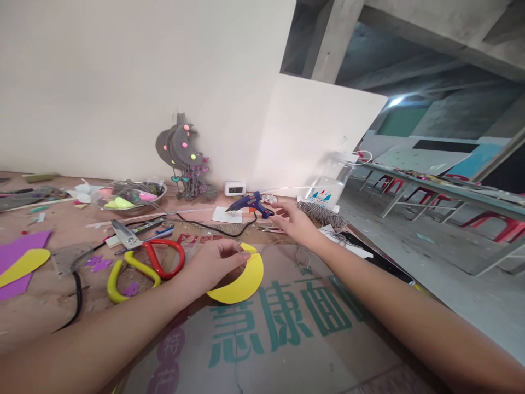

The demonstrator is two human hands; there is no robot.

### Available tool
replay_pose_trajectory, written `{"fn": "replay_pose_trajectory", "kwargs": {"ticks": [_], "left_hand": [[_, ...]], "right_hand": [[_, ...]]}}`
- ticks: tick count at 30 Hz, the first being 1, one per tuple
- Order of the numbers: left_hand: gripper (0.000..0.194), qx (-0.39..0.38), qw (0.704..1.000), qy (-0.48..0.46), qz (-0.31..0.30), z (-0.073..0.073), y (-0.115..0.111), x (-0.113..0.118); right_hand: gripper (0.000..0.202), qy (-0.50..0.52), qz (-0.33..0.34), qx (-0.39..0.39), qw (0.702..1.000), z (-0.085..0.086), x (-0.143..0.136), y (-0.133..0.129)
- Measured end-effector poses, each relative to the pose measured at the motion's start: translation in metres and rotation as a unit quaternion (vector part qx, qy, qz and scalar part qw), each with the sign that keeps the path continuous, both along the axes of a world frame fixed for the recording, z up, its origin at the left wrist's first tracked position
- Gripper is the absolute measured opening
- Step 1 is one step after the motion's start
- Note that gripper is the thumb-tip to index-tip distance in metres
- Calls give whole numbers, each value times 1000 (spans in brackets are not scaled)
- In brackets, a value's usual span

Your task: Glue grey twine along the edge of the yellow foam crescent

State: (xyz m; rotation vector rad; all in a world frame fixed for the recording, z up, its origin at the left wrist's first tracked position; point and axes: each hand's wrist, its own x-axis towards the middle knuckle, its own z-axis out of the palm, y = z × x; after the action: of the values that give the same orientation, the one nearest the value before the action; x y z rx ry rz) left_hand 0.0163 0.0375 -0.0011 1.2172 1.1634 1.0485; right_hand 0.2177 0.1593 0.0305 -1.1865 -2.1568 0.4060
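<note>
A yellow crescent-shaped foam piece is pinched near its upper tip between the thumb and fingers of my left hand, just above the printed cardboard sheet. Farther back, a blue glue gun rests with its nozzle over a small white card. Beside its handle is my right hand, fingers apart and holding nothing that I can see; whether a fingertip touches the handle I cannot tell. Scissors with one red and one yellow handle lie left of my left hand.
Purple foam and a metal bowl of coloured pieces are on the left. Grey moon-shaped decorations hang against the white board. A small white digital clock stands behind the glue gun, and grey yarn lies at right.
</note>
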Motion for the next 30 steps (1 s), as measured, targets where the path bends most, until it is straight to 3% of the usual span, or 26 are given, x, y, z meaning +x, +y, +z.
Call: {"fn": "replay_pose_trajectory", "kwargs": {"ticks": [5, 12, 17, 25, 30], "left_hand": [[25, 35, 999, 22, 0, 1, -1, 0], [26, 29, 999, -4, -12, -4, 2, 0], [24, 21, 999, -28, -25, -2, 2, 0], [25, 27, 999, -28, -12, -3, 2, 0], [24, -12, 999, -37, -18, -2, 1, 0]], "right_hand": [[56, -37, 7, -46, 998, -5, -15, 33], [38, -42, -12, -67, 997, -16, -51, 52], [35, -21, -57, -55, 997, -16, -53, 52], [39, 17, -52, -71, 996, 18, -31, 27], [33, 80, 43, -97, 991, 31, -12, -19]]}}
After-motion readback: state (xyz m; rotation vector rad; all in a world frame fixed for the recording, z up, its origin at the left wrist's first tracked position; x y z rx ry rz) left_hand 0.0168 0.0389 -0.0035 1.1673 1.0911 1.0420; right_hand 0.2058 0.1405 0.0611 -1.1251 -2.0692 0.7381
